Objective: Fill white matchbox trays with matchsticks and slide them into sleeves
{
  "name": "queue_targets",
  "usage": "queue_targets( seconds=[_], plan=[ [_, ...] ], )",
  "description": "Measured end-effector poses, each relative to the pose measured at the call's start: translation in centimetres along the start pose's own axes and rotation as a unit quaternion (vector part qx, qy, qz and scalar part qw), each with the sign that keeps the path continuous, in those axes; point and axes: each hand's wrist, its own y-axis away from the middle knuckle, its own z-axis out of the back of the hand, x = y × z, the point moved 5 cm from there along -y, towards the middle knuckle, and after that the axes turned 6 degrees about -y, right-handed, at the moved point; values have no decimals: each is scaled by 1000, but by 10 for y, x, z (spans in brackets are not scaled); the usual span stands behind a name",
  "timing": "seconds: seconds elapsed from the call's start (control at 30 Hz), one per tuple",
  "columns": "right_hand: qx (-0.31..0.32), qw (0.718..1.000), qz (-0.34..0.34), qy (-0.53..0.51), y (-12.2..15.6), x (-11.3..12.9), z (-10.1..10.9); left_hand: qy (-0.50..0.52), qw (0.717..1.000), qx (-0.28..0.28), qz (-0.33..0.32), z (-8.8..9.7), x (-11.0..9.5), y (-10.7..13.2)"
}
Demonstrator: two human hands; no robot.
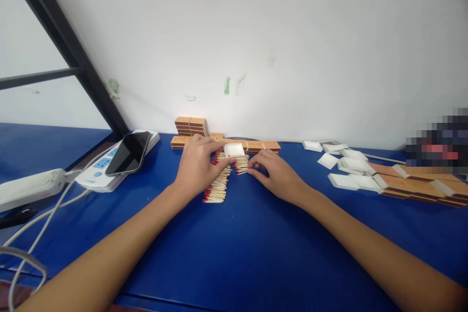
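Note:
Between the thumb and fingers of my left hand point(199, 163) is a small white matchbox tray point(234, 150), its hollow facing me. Beneath that hand, a row of red-tipped matches point(216, 191) lies on the blue table. A smaller cluster of matches point(241, 165) is just below the tray. My right hand point(275, 174) is curled, with its thumb and fingertips pinched at the right ends of this cluster. How many matches the fingertips hold is too small to tell.
Orange matchboxes point(261, 146) line the wall, with a stack point(190, 126) at their left. White trays point(354, 163) and more matchboxes point(413, 185) lie on the right. A phone point(127, 152) rests on a power strip point(97, 175) at left, among white cables point(54, 217).

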Motion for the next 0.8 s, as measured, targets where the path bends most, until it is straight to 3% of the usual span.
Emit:
queue_targets(
  seconds=[0.47, 0.8],
  plan=[
    [58, 997, -49, -20, 5, 0, 6, 6, 1000, 20, -12, -5, -2, 3],
    [40, 998, -41, 31, 9, 15, 5, 0, 1000, 23, -8, -5, -2, 3]
  ],
)
